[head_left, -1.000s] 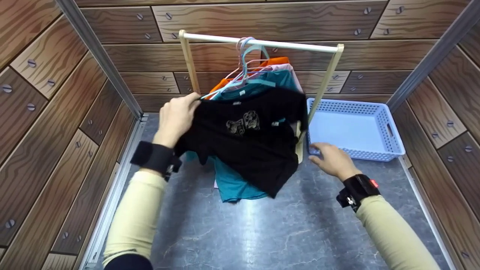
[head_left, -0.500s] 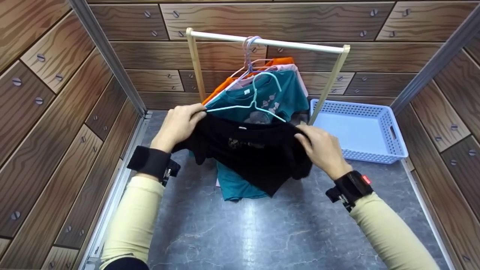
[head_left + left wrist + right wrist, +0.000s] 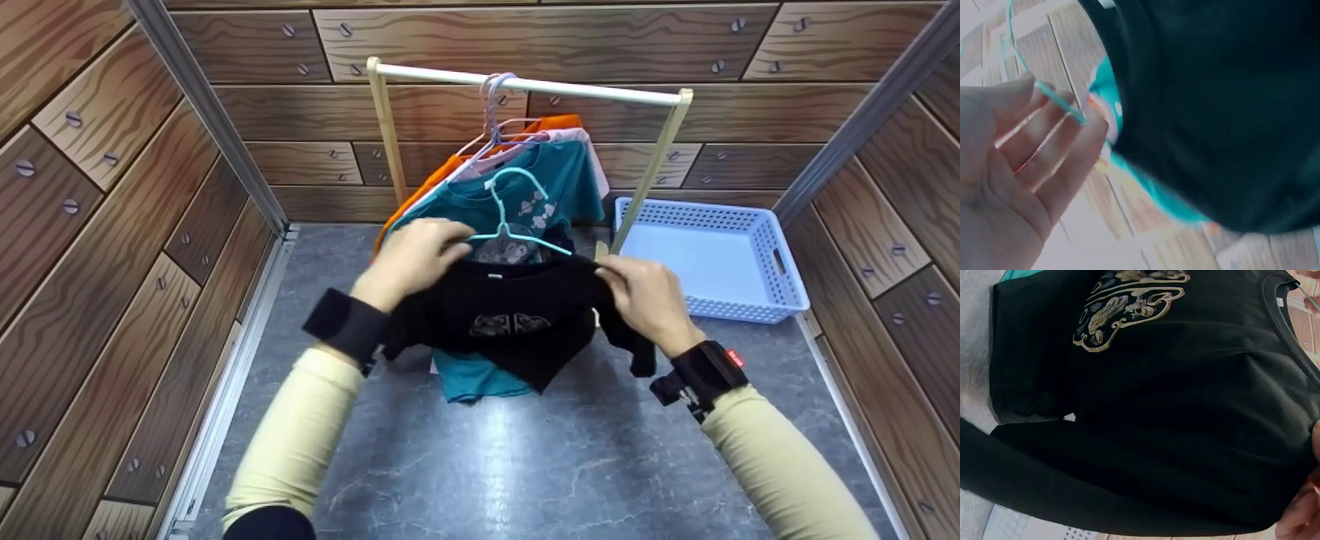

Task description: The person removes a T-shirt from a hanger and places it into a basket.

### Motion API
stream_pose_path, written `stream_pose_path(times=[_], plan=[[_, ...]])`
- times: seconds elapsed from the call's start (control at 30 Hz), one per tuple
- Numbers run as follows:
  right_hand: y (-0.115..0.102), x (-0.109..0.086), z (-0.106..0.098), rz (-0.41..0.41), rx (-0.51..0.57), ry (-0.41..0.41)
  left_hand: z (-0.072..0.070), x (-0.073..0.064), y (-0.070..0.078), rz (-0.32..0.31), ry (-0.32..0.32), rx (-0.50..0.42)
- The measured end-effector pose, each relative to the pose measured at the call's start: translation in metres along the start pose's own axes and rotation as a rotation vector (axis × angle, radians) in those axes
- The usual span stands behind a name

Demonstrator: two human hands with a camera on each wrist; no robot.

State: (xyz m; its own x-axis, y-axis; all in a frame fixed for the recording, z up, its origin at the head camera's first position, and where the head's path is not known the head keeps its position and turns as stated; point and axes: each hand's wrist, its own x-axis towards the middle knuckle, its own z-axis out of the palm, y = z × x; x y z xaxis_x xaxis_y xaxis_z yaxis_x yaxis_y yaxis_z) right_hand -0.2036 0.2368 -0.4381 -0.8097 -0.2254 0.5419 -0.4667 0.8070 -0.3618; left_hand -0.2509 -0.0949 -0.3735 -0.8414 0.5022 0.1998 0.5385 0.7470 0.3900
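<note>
A black T-shirt (image 3: 510, 319) with a pale printed motif hangs spread in front of the rack. The mint-green hanger (image 3: 501, 214) rises out of its neck, hook up and off the rail. My right hand (image 3: 645, 296) pinches the shirt's right shoulder, where that hanger arm runs under the cloth. At the left side of the neck, my left hand (image 3: 420, 259) has the hanger's other arm between thumb and fingers. The left wrist view shows this hanger arm (image 3: 1061, 103) bare, outside the black cloth (image 3: 1207, 112). In the right wrist view, only fingertips (image 3: 1297, 512) show at the shoulder.
Behind stands a small wooden rack with a white rail (image 3: 585, 88). On it hang a teal T-shirt (image 3: 570, 176), a pink garment (image 3: 596, 169) and an orange garment (image 3: 412, 199). A light-blue basket (image 3: 697, 255) sits on the grey floor at right, beside wood-patterned walls.
The hanger came off the rail and down toward me. My right hand took the shirt's right shoulder. My left hand left the left shoulder and moved inward to the hanger's arm.
</note>
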Motion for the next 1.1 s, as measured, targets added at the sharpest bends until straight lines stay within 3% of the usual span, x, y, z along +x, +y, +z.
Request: stream_pose_path(times=[0.1, 0.23, 0.57, 0.77, 0.9, 1.0, 1.1], plan=[[-0.001, 0.000, 0.002, -0.024, 0.031, -0.001, 0.010, 0.008, 0.011, 0.049, -0.008, -0.078], [0.000, -0.003, 0.000, -0.060, 0.054, 0.003, 0.018, 0.011, 0.021, 0.081, 0.031, -0.076], [-0.007, -0.005, -0.028, -0.073, 0.029, 0.002, 0.009, 0.011, 0.038, 0.133, 0.109, -0.025], [0.011, -0.010, -0.030, -0.057, -0.003, 0.001, 0.010, 0.007, 0.031, 0.128, 0.049, -0.007], [0.039, -0.026, -0.031, -0.052, -0.025, -0.013, 0.009, -0.001, 0.018, 0.067, 0.010, 0.001], [0.059, -0.040, -0.032, -0.028, -0.037, -0.025, 0.007, -0.008, 0.010, 0.025, -0.034, -0.055], [0.069, -0.050, -0.030, 0.002, -0.033, -0.048, 0.008, -0.010, 0.010, 0.021, -0.067, -0.131]])
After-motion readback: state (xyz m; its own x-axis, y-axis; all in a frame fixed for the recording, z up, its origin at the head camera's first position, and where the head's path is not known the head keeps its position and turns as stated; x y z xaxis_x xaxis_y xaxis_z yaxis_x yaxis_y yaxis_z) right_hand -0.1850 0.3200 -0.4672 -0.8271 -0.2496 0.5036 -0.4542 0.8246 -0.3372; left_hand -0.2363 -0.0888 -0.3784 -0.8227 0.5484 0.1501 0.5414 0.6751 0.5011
